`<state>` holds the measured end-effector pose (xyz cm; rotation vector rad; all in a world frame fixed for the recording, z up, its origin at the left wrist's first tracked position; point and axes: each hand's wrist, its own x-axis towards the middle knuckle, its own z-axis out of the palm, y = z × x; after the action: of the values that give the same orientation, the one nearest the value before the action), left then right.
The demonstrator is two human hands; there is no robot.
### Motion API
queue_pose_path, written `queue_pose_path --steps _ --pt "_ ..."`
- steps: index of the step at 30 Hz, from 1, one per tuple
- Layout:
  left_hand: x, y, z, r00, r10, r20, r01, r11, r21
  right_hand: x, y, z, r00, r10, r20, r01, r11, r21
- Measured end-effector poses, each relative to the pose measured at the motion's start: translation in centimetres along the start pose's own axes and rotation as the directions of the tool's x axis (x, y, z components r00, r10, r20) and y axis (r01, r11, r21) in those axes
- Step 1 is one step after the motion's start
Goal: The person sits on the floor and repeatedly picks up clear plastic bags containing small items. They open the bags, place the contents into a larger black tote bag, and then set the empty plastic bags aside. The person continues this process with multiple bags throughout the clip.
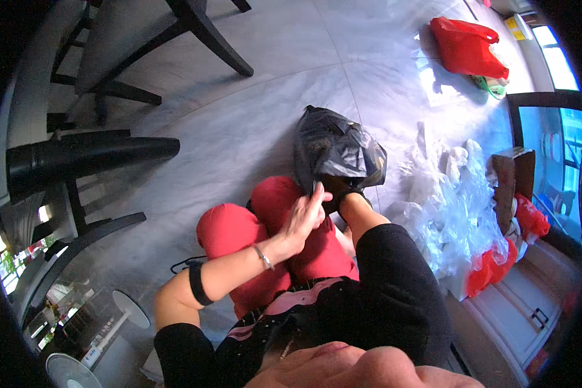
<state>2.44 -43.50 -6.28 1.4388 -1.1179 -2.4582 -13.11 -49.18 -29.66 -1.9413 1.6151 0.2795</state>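
Note:
A black plastic bag [339, 145], bulging and crumpled, stands on the floor just beyond my knees. My left hand [306, 213] is at its near left edge, fingers stretched towards the bag and close together; whether they pinch the film is unclear. My right forearm [361, 211] reaches down to the bag's dark near side, where the right hand is hidden, along with anything it may hold. A heap of clear and white plastic bags [446, 208] lies on the floor to the right. The black bag's contents are not visible.
A red plastic bag [465, 48] sits at the upper right. Beside the clear heap are a brown cardboard box [509, 189], more red bags [494, 266] and a white cabinet [519, 310]. Black chair legs [213, 43] and a thick black post [97, 157] stand left.

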Motion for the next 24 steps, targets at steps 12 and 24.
queue_pose_path --steps 12,24 --pt "3.3 2.0 0.5 0.988 0.147 0.039 -0.136 0.968 -0.21 -6.1 6.9 -1.7 0.981 0.018 -0.193 0.014 0.986 0.167" --pt "3.8 3.4 -1.0 0.882 0.433 -0.184 -0.434 0.9 0.037 -28.0 9.9 -2.8 0.985 0.119 -0.127 -0.134 0.983 -0.122"
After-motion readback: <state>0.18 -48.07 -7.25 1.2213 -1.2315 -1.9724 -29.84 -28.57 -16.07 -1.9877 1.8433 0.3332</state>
